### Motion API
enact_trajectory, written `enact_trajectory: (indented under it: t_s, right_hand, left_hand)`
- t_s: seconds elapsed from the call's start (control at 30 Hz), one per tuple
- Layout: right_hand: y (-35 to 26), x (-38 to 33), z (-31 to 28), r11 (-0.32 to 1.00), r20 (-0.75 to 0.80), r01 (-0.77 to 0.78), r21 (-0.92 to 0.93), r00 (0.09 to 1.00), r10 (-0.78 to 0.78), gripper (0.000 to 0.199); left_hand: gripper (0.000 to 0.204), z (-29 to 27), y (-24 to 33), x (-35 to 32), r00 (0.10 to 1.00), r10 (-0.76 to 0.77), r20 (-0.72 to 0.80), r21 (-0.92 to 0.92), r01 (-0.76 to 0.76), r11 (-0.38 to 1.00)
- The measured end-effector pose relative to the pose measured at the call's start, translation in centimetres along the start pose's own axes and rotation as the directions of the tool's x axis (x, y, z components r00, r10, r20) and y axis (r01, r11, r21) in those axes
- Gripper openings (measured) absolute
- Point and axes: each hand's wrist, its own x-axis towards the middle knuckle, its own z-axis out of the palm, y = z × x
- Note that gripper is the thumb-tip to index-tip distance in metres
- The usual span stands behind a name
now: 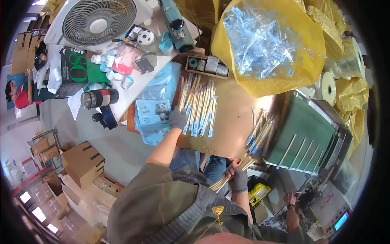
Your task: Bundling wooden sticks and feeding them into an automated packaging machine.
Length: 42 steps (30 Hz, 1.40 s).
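Note:
My left hand (177, 118), in a grey fingerless glove, is at the left edge of a row of chopsticks (201, 107) in clear wrappers with blue printed ends, on the brown tabletop (229, 122). Its fingers are curled against the leftmost wrapped sticks. Close to my body, at the table's front edge, my right hand (237, 177), gloved the same way, is closed round a bundle of bare wooden chopsticks (220, 185). More wrapped chopsticks (261, 132) lie in a loose pile to the right. Blue plastic bags (150, 116) printed with a panda lie beside my left hand.
A yellow bag (260, 87) full of blue-and-clear wrappers stands behind. On the right is a green conveyor belt (300, 136) with several sticks; another person's hand (290, 199) is near the machine. At left stand a fan (99, 24), a dark thermos (99, 98) and cartons (83, 162).

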Motion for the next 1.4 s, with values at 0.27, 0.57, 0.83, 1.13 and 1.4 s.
enact_trajectory:
  t_s: [0.27,0.57,0.83,1.13,1.4]
  right_hand:
    - [-3.8,2.8,7.4,0.978,-0.059,0.145,-0.151,0.986,-0.156,0.025]
    - [-10.8,3.6,15.6,0.730,0.061,0.557,-0.397,0.809,-0.584,0.013]
    - [-6.5,-1.7,15.3,0.594,0.147,0.659,-0.461,0.717,-0.681,0.028]
    - [-20.6,-7.7,10.7,0.214,-0.081,0.925,-0.314,0.199,-0.977,0.014]
    - [-9.0,-6.1,5.4,0.869,-0.026,0.494,-0.011,0.869,-0.494,0.009]
  left_hand:
    - [0.030,-12.8,2.4,-7.1,0.880,0.253,0.403,-0.842,0.248,0.478]
    - [0.031,-19.9,7.2,-18.1,0.613,0.538,0.579,-0.816,0.436,0.381]
    - [0.017,-23.8,11.5,-20.5,0.709,0.622,0.332,-0.943,0.236,0.235]
    - [0.016,-27.5,9.7,-21.3,0.567,0.770,0.293,-0.948,0.064,0.313]
    - [0.023,-29.0,12.3,-17.7,0.760,0.642,0.104,-0.988,0.003,0.156]
